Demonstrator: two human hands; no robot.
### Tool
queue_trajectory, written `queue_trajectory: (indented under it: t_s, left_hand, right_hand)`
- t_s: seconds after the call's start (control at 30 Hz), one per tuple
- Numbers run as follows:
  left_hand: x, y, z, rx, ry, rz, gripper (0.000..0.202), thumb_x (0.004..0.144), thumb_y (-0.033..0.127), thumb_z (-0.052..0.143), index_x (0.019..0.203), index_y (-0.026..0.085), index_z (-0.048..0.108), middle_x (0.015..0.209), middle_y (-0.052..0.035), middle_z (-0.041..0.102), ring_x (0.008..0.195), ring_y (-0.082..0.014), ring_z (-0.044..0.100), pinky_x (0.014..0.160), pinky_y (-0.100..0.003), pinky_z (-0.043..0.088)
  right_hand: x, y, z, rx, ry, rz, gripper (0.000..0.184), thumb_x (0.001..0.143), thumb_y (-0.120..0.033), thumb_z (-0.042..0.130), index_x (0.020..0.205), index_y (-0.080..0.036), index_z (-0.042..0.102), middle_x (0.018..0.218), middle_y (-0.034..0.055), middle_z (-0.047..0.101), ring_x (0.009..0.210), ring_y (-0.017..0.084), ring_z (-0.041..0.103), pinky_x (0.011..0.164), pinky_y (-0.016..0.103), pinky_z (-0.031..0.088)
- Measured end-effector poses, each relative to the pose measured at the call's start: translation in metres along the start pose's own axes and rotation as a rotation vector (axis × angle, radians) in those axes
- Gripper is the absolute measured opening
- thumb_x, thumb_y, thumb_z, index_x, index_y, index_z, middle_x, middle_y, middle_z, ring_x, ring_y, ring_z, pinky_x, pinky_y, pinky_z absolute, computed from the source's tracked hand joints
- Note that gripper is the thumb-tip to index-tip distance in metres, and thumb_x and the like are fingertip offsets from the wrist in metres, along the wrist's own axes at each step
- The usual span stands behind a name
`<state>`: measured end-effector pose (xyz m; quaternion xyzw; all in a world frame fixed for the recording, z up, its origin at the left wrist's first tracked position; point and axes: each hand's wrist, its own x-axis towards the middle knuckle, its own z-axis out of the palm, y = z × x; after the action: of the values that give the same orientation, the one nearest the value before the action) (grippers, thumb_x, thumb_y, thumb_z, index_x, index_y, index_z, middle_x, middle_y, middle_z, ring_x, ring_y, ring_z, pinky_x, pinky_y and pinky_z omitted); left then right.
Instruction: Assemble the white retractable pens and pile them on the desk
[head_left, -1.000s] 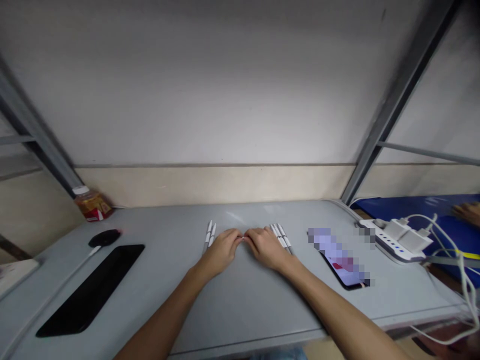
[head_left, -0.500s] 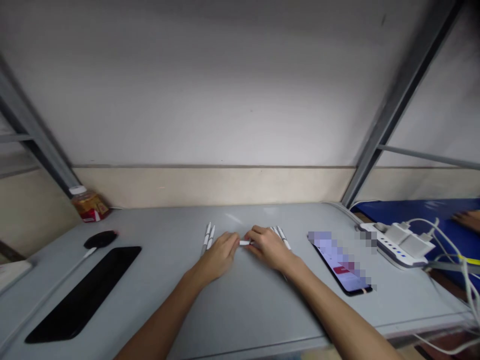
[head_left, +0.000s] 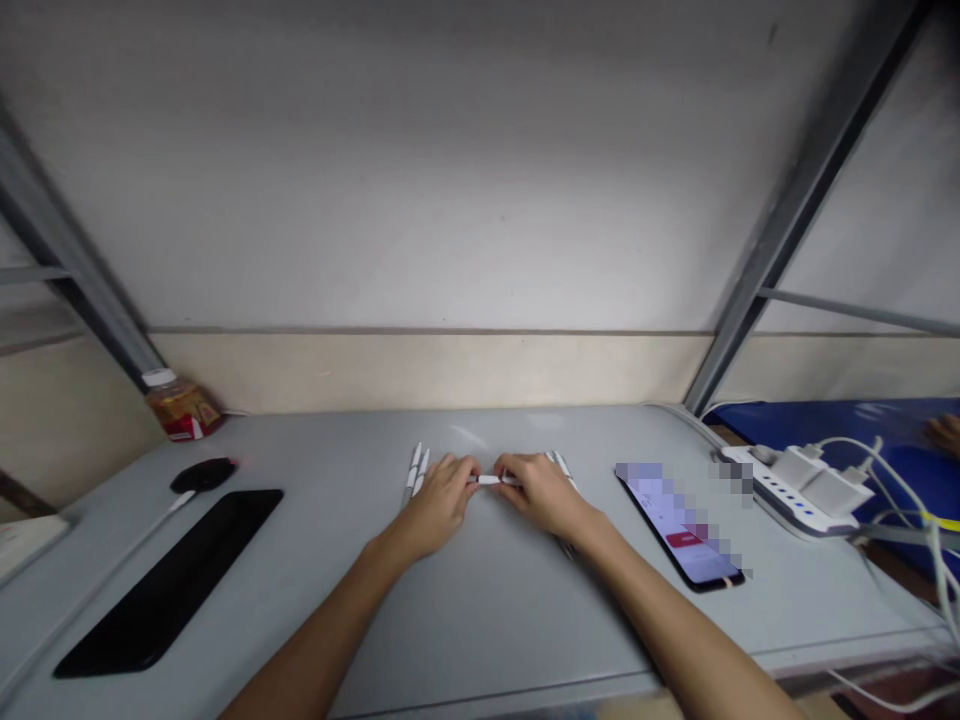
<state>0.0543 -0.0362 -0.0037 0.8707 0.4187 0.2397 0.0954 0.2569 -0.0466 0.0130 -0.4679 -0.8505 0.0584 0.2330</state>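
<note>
So, white pen (head_left: 488, 480) sits mid-desk, sideways between both hands. Left hand (head_left: 442, 492) has fingertips pinched round one end, right hand (head_left: 541, 490) same deal on other end, grip narrow on both. Two pens (head_left: 417, 472) lie side by side just past left hand, partly covered. More pens (head_left: 563, 468) tucked behind right hand, can't tell how many. Phone (head_left: 684, 535), screen lit, off to right, power strip (head_left: 786, 505) beyond it.
</note>
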Motion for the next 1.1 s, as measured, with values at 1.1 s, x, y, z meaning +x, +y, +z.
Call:
queue_trajectory:
  t_s: [1.1]
  left_hand:
    - [0.001,-0.015,0.000,0.021,-0.023,0.000,0.024,0.099,0.027,0.027,0.092,0.021,0.049,0.087,-0.0028,0.055,0.082,-0.0179,0.052,0.076,-0.032,0.041]
  right_hand:
    - [0.001,0.020,-0.002,0.171,0.098,-0.102,0.022,0.091,-0.029,0.053,0.109,-0.020,0.061,0.100,0.0074,0.067,0.088,0.017,0.059,0.074,0.025,0.040]
